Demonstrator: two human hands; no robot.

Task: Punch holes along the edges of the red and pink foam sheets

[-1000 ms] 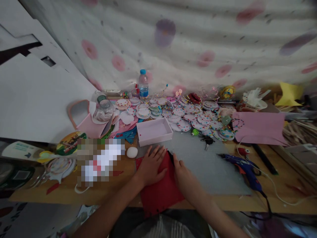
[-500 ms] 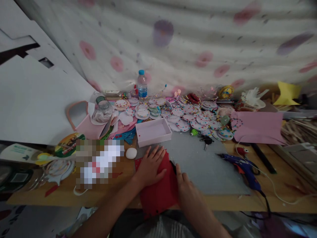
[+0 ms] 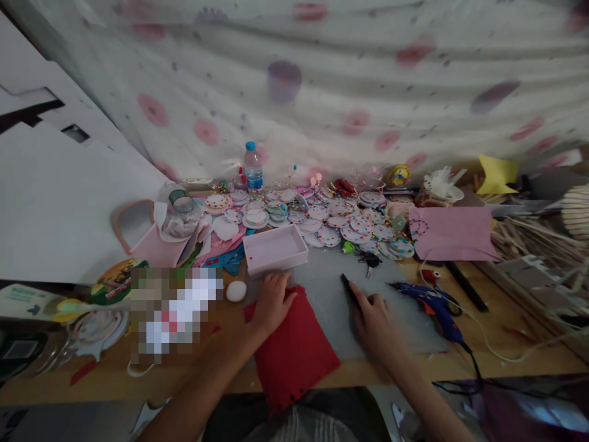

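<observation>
So the red sheet [image 3: 297, 350] is lying partly on the grey mat [image 3: 329, 307], near end poking out past the edge of the bench [image 3: 105, 385], and the left hand [image 3: 273, 304] is on its far part, fingers bent, though from where I'm standing I can't tell if it's pinching or just pressing. The right hand [image 3: 375, 316] has a slim black tool [image 3: 348, 288] gripped over the mat, clear of the sheet. White box [image 3: 278, 263] sits just beyond the left hand, blue glue gun [image 3: 430, 301] off past the right.
</observation>
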